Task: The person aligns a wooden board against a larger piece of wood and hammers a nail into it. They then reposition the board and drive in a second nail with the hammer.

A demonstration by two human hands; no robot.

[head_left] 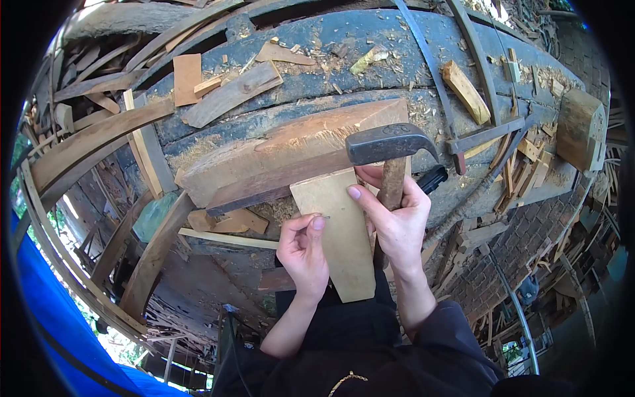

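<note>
My left hand [305,255] is closed, with thumb and forefinger pinching a small nail [327,217] over the left edge of a flat, tapered wooden board [340,245]. The board slants down from a thick timber block towards my lap. My right hand [401,225] is closed too. Its thumb presses on the board's upper right face, and the wooden handle of a hammer [390,145] runs through its grip. The hammer's dark metal head, blunt at the left and curved to a point at the right, sits above the hand over the block. Some right fingers are hidden behind the board.
The thick timber block [264,155] lies across the blue-grey worn planks [317,40]. A handsaw [423,53], a short yellowish offcut [465,92], a grey offcut [235,94] and wood chips lie around it. Curved wooden strips [99,142] stand at the left, beside a blue tarp [53,298].
</note>
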